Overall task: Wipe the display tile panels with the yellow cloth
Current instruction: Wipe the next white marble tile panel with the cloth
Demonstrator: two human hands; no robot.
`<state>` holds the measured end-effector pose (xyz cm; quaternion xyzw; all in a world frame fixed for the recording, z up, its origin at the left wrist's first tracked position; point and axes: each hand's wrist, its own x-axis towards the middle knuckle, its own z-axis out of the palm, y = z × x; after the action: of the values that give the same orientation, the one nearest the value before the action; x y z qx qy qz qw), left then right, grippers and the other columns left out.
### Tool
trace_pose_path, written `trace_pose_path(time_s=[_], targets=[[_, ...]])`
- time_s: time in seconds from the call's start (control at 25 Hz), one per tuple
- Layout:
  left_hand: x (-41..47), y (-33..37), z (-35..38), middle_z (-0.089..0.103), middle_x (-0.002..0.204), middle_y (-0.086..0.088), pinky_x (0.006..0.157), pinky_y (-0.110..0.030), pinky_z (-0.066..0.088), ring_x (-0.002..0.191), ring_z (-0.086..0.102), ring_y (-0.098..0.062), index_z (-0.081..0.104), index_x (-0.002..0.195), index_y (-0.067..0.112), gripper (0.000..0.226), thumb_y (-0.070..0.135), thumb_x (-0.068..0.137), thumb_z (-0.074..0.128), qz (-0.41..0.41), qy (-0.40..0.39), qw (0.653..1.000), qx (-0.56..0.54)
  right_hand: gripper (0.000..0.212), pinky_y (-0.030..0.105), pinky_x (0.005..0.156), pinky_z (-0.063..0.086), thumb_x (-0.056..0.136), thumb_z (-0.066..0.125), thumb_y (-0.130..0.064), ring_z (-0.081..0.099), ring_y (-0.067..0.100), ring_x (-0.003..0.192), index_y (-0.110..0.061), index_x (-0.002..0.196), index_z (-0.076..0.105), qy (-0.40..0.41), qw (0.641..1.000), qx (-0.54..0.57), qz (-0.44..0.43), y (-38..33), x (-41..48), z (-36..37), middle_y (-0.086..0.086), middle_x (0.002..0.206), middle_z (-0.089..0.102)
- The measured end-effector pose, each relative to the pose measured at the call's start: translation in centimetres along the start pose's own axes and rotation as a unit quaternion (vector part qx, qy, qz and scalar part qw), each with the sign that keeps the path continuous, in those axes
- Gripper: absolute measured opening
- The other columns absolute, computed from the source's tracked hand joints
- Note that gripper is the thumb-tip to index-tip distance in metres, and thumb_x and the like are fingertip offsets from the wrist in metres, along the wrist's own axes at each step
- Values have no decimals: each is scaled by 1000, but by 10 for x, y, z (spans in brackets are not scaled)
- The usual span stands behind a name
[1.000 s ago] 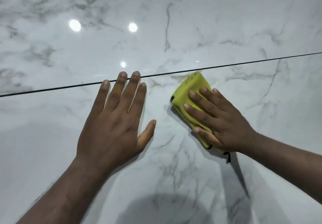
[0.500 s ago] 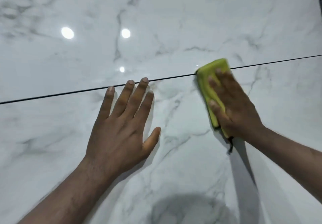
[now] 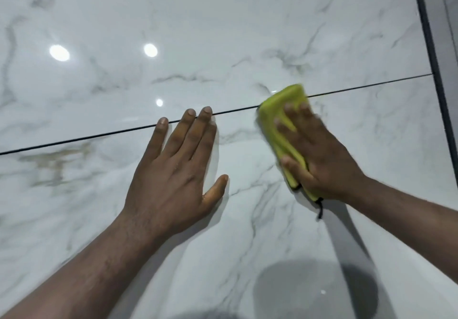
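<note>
Two glossy white marble tile panels fill the view, an upper panel (image 3: 223,21) and a lower panel (image 3: 74,194), split by a thin dark joint (image 3: 74,141). My left hand (image 3: 173,167) lies flat on the lower panel, fingers straight, fingertips reaching the joint. My right hand (image 3: 314,152) presses the folded yellow cloth (image 3: 280,110) flat against the tiles, with straight fingers on top of it. The cloth straddles the joint. A short black loop (image 3: 320,209) hangs from its lower end.
A dark vertical strip (image 3: 431,45) borders the panels at the right, with a grey surface beyond it. Ceiling lights reflect as bright spots (image 3: 59,52) on the upper panel. My own shadow (image 3: 309,289) falls on the lower panel at the bottom.
My right hand has slid the cloth rightward and up from the lower panel onto the joint. The view has shifted right, showing the dark border strip. My left hand stays flat.
</note>
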<state>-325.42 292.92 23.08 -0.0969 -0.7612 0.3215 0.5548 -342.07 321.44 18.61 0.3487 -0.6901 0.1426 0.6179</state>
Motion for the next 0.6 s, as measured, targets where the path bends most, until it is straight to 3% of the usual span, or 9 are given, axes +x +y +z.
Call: trace_pose_path(time_s=[0.04, 0.08, 0.2, 0.24, 0.36, 0.4, 0.48, 0.56, 0.6], targets=[[4, 4, 2, 16, 182, -11, 134, -61, 18, 168, 17, -30, 28, 171, 3, 92, 61, 102, 46, -1, -5, 1000, 0, 61, 53, 130, 23, 112, 43, -47, 11, 28, 166, -21, 166, 36, -17, 996, -21, -88, 13, -8, -4, 8, 177, 19], [7, 8, 5, 14, 182, -11, 135, -60, 16, 169, 15, -30, 27, 171, 3, 93, 61, 102, 46, 2, -10, 1000, 0, 60, 53, 129, 26, 111, 44, -47, 10, 27, 166, -22, 166, 36, -19, 997, -17, -68, 25, -12, -8, 7, 178, 17], [18, 18, 9, 13, 183, -11, 136, -59, 12, 169, 13, -29, 25, 172, 3, 92, 63, 103, 42, 12, -11, 1000, -7, 66, 36, 127, 18, 109, 39, -53, -11, 15, 165, -36, 170, 19, 16, 957, 119, 266, 33, -10, -11, -3, 179, -9], [25, 22, 11, 12, 183, -11, 136, -59, 11, 169, 12, -28, 24, 172, 3, 92, 64, 105, 39, 9, -7, 1000, -11, 66, 33, 126, 15, 110, 39, -52, -13, 16, 165, -36, 170, 18, 6, 957, 121, 265, 30, -9, -12, -2, 179, -12], [35, 38, 19, 10, 183, -13, 136, -60, 9, 169, 11, -30, 20, 172, 2, 93, 67, 107, 32, 5, -5, 1000, -6, 60, 44, 131, 19, 111, 43, -45, 2, 30, 166, -23, 167, 33, -71, 995, -6, -73, 42, -32, -18, 11, 179, 1], [35, 45, 22, 10, 182, -14, 136, -60, 9, 169, 11, -30, 19, 172, 1, 94, 67, 107, 32, 6, -4, 1000, -6, 61, 46, 131, 21, 111, 43, -46, 4, 29, 166, -24, 167, 33, -77, 993, -25, -89, 56, -36, -23, 11, 179, 3], [37, 56, 25, 8, 183, -15, 135, -61, 9, 169, 10, -31, 18, 172, -1, 96, 69, 107, 32, 3, -7, 1000, -4, 66, 48, 131, 22, 108, 40, -52, -4, 20, 166, -35, 169, 20, -55, 995, 10, 85, 89, -36, -23, -1, 180, -6], [48, 66, 28, 8, 183, -15, 135, -62, 9, 169, 10, -31, 18, 172, 0, 97, 69, 106, 34, 4, -10, 1000, 0, 68, 44, 134, 11, 107, 37, -54, -11, 15, 165, -42, 169, 11, -9, 952, 115, 284, 105, -27, -21, -5, 179, -12], [54, 74, 30, 9, 183, -15, 135, -62, 9, 169, 11, -31, 18, 172, 0, 97, 69, 106, 36, 6, -11, 1000, -1, 68, 36, 134, 7, 108, 39, -52, -11, 16, 165, -42, 169, 11, -10, 962, 96, 257, 108, -28, -19, -3, 179, -10]])
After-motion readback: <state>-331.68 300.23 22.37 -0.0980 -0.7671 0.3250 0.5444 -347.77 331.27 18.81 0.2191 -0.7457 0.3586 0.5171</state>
